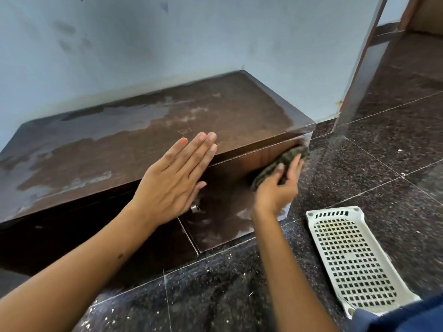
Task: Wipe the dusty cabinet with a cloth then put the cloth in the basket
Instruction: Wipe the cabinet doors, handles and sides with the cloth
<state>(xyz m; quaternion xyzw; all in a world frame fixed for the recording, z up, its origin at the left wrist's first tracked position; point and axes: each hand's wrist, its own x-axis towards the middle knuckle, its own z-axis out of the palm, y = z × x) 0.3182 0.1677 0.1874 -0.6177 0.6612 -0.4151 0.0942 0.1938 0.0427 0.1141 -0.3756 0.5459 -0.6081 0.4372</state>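
While the blue fabric at the near lower right edge belongs to the person's clothing, just beyond it one white perforated basket lies on the dark speckled floor, holding nothing, well within reach of the right arm. Next out, right hand grips one dark crumpled cloth, fingers curled round it, cloth pressed on the front face of the cabinet near its right corner. Left hand is flat, fingers straight and together, holding nothing, over the cabinet's front top edge; whether it bears down or only hovers can't be told. Step in hand looks like wiping the front panel; task seems partway, since grey dust patches remain on the top towards the wall and pale smears on the front door by the small metal handle. To do it well: keep the cloth bunched but flat against the wood, long overlapping strokes from the corner inward, steady pressure, brace with the left palm, then redo the dusty top before dropping the cloth in the basket. Risk: pushing dust onto cleaned parts. Counts: one cabinet, one cloth, one basket, two hands, one handle seen. Farthest, pale blue wall and a door frame at right
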